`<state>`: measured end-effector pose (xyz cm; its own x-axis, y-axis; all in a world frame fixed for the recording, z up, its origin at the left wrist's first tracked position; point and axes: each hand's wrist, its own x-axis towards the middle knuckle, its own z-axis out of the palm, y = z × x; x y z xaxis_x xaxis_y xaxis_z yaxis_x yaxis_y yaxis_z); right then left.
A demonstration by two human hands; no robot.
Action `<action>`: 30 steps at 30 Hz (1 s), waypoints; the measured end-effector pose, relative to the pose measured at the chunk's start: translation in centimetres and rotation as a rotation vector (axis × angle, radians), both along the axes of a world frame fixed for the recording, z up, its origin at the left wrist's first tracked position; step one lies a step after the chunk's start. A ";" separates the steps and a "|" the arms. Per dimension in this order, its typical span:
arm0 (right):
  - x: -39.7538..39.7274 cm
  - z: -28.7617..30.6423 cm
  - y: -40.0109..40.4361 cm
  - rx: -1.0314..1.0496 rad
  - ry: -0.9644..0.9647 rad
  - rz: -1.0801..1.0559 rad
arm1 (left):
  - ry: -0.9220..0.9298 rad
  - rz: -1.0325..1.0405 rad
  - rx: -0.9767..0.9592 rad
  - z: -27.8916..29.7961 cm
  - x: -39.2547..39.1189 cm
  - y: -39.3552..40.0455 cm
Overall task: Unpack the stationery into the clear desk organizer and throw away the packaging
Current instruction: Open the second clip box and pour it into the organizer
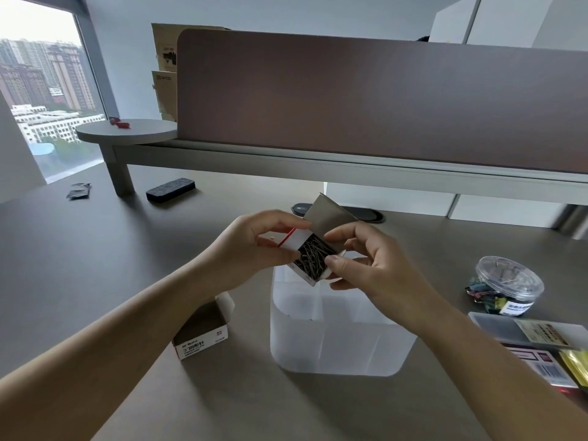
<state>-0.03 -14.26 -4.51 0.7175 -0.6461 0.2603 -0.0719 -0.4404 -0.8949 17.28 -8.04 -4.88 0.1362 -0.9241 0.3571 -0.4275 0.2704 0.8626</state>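
Note:
My left hand and my right hand both grip a small white paper clip box with its flap up, full of dark metal clips. The box is tilted, held just above the back of the clear desk organizer, which stands on the desk in front of me. A second paper clip box lies open and looks empty to the left of the organizer.
A clear round tub of coloured binder clips stands at the right. Nearer, a translucent tray and several stationery packs lie at the right edge. A black felt eraser and a dark wrapper lie far left, under a raised shelf.

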 end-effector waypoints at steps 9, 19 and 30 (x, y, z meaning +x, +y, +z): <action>-0.1 0.1 0.5 -0.011 0.023 0.017 | 0.046 -0.033 -0.012 -0.1 0.1 0.7; -0.5 0.0 0.9 -0.076 0.071 0.046 | 0.041 -0.062 -0.035 -0.4 -0.5 1.4; -0.7 0.1 1.9 -0.138 0.107 0.024 | 0.076 -0.095 -0.033 -0.6 -0.3 2.2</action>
